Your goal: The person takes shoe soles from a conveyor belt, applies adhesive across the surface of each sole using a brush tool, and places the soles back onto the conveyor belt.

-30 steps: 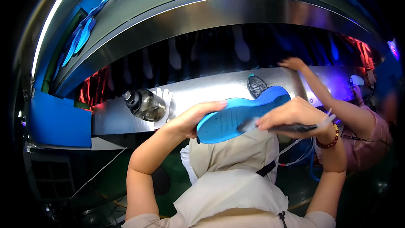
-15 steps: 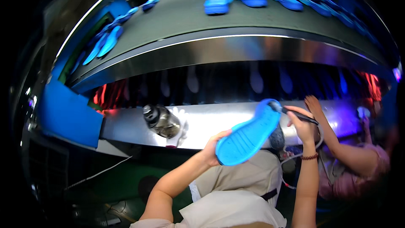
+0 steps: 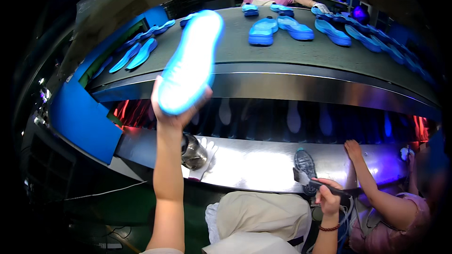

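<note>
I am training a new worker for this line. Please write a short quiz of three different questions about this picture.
1. True or false: the left hand holds the blue shoe sole raised toward the grey conveyor belt.
2. What does the right hand hold? A) a brush with a dark handle B) a metal jar C) a white glove
3. Fill in: a co-worker's hand rests on the shiny ____ shelf below the belt.

Key:
1. True.
2. A: the brush lies in the right hand; the metal jar and white glove sit on the shelf behind the left forearm.
3. Metal.
</note>
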`<action>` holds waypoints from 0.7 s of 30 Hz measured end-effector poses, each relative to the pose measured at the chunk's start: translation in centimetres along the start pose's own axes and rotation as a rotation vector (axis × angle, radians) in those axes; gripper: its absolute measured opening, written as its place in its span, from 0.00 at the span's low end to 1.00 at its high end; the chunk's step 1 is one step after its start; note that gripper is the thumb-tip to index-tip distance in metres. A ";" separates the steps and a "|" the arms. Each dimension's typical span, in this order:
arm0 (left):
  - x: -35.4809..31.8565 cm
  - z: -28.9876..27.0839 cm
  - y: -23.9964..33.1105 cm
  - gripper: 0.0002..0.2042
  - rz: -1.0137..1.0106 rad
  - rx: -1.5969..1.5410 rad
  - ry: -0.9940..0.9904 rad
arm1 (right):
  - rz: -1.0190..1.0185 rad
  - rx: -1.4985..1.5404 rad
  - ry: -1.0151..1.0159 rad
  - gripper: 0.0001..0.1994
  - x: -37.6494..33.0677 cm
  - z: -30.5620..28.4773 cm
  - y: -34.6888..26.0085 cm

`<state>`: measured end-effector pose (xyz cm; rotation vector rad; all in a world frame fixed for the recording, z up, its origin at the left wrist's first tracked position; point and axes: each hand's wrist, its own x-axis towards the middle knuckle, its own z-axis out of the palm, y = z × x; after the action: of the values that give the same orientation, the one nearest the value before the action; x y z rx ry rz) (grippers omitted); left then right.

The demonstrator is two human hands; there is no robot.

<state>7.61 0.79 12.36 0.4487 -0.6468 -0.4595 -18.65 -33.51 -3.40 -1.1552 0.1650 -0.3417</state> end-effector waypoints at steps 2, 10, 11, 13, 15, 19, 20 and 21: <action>4.1 -3.0 2.7 0.31 0.277 -0.417 0.297 | 0.004 0.025 0.022 0.12 0.2 -0.2 0.7; 15.4 -0.1 -8.5 0.42 0.040 1.422 0.431 | 0.067 0.094 0.178 0.13 -0.1 -1.5 2.4; 17.0 -1.3 -9.0 0.43 0.222 1.644 0.342 | 0.053 0.107 0.166 0.13 0.1 -1.4 2.7; 18.6 -2.9 -9.7 0.45 0.362 1.951 0.234 | 0.039 0.122 0.128 0.12 0.3 -0.8 2.7; 19.1 -4.6 -10.1 0.40 0.151 2.164 0.260 | 0.058 0.135 0.097 0.12 0.4 -0.6 2.8; 20.0 -4.1 -12.1 0.23 0.398 2.345 0.152 | -0.001 0.064 0.160 0.14 -0.4 -2.6 2.7; 19.5 -4.1 -11.5 0.19 0.458 2.374 0.092 | 0.009 0.026 0.174 0.14 -0.4 -2.5 2.3; 18.6 -3.7 -11.0 0.15 0.551 2.316 0.030 | 0.013 0.006 0.187 0.14 -0.3 -2.5 2.5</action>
<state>20.27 -17.10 12.49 2.3254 -0.9908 1.1119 -19.23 -34.69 -6.67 -1.1151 0.3344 -0.4386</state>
